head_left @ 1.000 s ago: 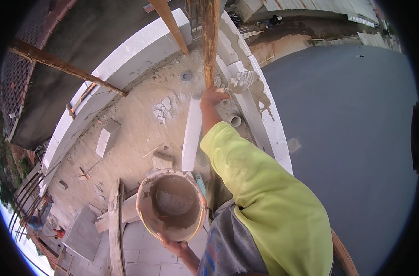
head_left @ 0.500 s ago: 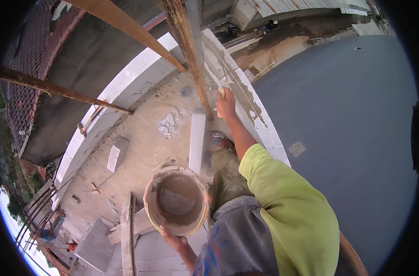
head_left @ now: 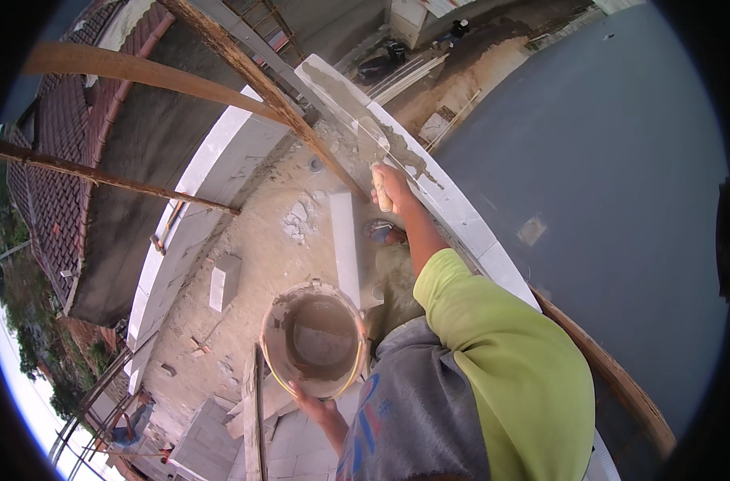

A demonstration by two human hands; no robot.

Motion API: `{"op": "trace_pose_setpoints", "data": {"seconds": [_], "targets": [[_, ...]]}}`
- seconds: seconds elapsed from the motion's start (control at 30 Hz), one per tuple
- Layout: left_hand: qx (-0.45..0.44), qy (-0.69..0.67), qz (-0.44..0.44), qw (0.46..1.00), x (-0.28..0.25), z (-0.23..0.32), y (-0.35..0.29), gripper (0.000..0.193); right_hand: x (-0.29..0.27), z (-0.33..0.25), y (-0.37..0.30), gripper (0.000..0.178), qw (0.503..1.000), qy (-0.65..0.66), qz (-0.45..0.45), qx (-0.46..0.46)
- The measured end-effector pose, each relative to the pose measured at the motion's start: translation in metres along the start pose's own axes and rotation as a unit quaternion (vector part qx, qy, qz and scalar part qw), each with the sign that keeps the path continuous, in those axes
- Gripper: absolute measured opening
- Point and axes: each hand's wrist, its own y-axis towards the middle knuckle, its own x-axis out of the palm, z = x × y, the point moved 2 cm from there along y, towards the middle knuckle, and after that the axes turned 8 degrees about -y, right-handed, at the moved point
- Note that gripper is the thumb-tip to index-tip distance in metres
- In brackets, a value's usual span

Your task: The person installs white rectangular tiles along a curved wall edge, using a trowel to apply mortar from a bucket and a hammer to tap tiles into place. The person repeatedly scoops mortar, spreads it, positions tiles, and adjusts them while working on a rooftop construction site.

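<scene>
My right hand [head_left: 394, 188] grips the wooden handle of a trowel [head_left: 373, 143]. Its flat blade is over the inner edge of a white block wall [head_left: 493, 248], beside grey mortar [head_left: 409, 152] spread along the wall top; whether it touches the wall I cannot tell. With my left hand [head_left: 317, 409] I hold a bucket [head_left: 273, 341] at its near lower side, the fingers partly hidden under it. Wet mortar [head_left: 321, 337] lies inside, and the bucket's mouth faces up.
A long white block [head_left: 345, 248] stands by my foot; another block [head_left: 224, 282] lies left. Wooden poles [head_left: 260, 84] slant across the far side. A hammer [head_left: 169, 224] rests on the left wall. Planks [head_left: 253, 401] lie near the bucket. Another person [head_left: 128, 429] is at lower left.
The trowel has come off the mortar line toward the wall's inner edge, and its blade now shows flat. My left hand still holds the bucket. The whole view has turned somewhat.
</scene>
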Motion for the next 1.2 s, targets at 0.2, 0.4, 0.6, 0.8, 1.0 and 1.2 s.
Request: {"op": "trace_pose_setpoints", "data": {"seconds": [0.2, 0.4, 0.6, 0.8, 1.0, 1.2], "targets": [[0.014, 0.043, -0.001, 0.999, -0.015, -0.021, -0.001, 0.069, -0.104, 0.072, -0.065, 0.043, 1.0, 0.014, 0.006, 0.008], [-0.001, -0.016, -0.027, 1.0, -0.03, -0.047, -0.011, 0.069, -0.168, 0.11, -0.092, 0.041, 0.999, 0.047, -0.027, -0.002], [-0.017, -0.087, -0.019, 0.996, -0.067, -0.094, 0.012, 0.067, -0.202, 0.152, -0.114, 0.053, 0.998, 0.047, -0.018, 0.027], [-0.042, -0.122, 0.005, 0.992, -0.063, -0.118, 0.022, 0.058, -0.217, 0.208, -0.175, 0.06, 0.997, -0.01, -0.018, 0.072], [-0.042, -0.155, 0.047, 0.986, -0.057, -0.164, 0.086, 0.048, -0.092, 0.159, -0.24, 0.047, 0.899, -0.372, -0.194, 0.13], [-0.05, -0.229, 0.09, 0.968, -0.02, -0.222, 0.196, 0.049, 0.064, 0.153, -0.127, 0.042, 0.673, -0.64, -0.363, -0.074]]}}
